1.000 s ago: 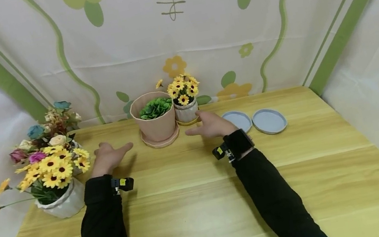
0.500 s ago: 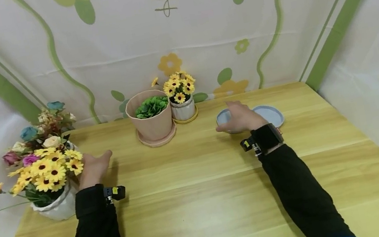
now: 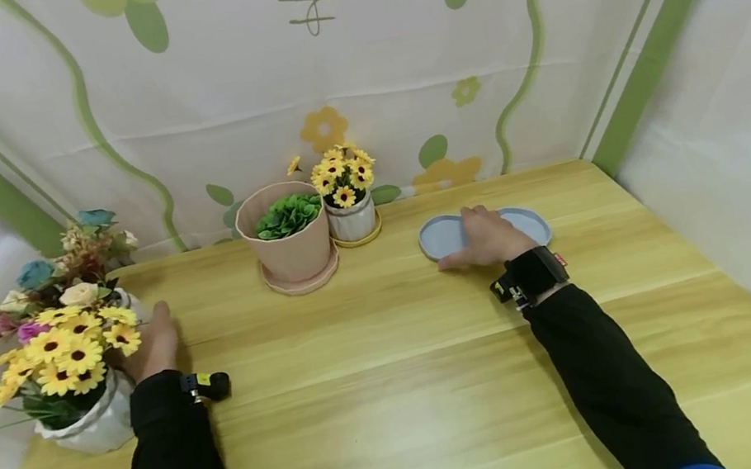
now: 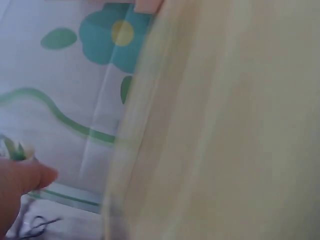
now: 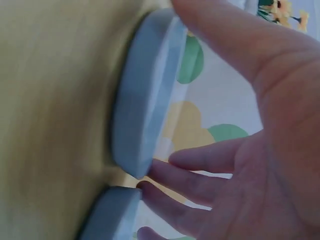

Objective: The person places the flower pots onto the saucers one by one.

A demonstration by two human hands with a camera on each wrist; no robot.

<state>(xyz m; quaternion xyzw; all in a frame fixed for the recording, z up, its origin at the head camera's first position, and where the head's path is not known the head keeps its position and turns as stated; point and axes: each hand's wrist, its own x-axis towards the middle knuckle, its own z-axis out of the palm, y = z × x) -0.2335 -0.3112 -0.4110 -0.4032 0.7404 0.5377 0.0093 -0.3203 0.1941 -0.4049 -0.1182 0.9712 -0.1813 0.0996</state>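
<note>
Wooden table (image 3: 383, 451) | white flowerpot (image 3: 89, 429) at its left | left hand (image 3: 154, 345) beside it, fingers hidden, I can't tell its grip | right hand (image 3: 487, 238) straddling left blue saucer (image 3: 440, 238) on the table, likely for balance, can't tell if pinched

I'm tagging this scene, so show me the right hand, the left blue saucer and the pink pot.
Right hand (image 3: 489, 238), head view: back of the hand.
Left blue saucer (image 3: 441, 239), head view: bare inside floor.
Pink pot (image 3: 294, 255), head view: front outer wall.
</note>
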